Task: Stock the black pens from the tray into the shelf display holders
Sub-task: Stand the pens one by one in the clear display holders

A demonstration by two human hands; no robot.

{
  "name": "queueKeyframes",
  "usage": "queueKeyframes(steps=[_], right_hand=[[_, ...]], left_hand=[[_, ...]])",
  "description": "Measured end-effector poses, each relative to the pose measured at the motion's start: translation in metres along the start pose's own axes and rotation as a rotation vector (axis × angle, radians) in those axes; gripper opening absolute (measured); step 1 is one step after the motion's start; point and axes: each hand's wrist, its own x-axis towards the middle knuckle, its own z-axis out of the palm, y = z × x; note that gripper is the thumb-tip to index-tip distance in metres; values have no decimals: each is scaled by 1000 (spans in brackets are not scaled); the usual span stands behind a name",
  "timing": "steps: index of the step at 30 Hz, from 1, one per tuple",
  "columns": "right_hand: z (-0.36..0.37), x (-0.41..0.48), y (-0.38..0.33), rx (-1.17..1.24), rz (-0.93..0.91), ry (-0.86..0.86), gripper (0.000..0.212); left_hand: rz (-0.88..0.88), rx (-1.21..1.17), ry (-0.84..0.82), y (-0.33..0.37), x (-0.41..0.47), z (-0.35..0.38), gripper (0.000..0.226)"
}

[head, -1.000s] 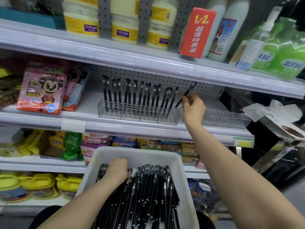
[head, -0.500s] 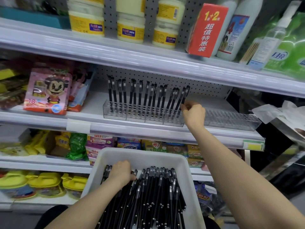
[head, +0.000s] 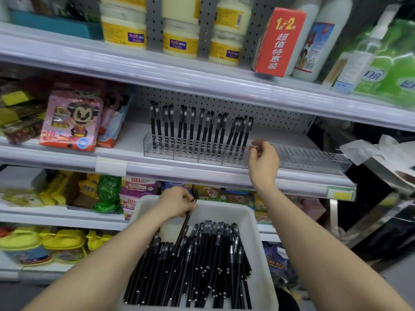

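The left hand pinches one slim black pen over the far edge of the white plastic tray, while the right hand, fingers loosely curled and empty, hovers beside the clear plastic pen holders near the front edge of the white shelf

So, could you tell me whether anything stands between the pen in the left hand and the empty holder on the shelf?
Only the right hand, hanging in front of the left end of the empty holder. Otherwise nothing visible lies between the pen in the left hand and its slots.
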Motion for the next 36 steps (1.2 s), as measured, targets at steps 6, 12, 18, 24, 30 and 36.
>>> queueKeyframes(steps=[6, 12, 18, 24, 30, 36], right_hand=[[4, -48, -13, -1, -349, -143, 9], [12, -64, -36, -1, -396, -279, 15], [14, -65, -51, 106, -314, -374, 17], [24, -70, -64, 112, -289, -513, 14], [31, -57, -83, 130, -246, -451, 16], [41, -32, -127, 294, -198, -360, 6]], left_hand=[[211, -225, 272, 48, -9, -34, 21], [303, -439, 432, 69, -13, -53, 27], [322, -453, 490, 67, -19, -64, 24], [313, -464, 496, 52, -18, -68, 25], [258, -260, 537, 11, -30, -56, 19], [61, 229, 126, -53, -36, -7, 19]])
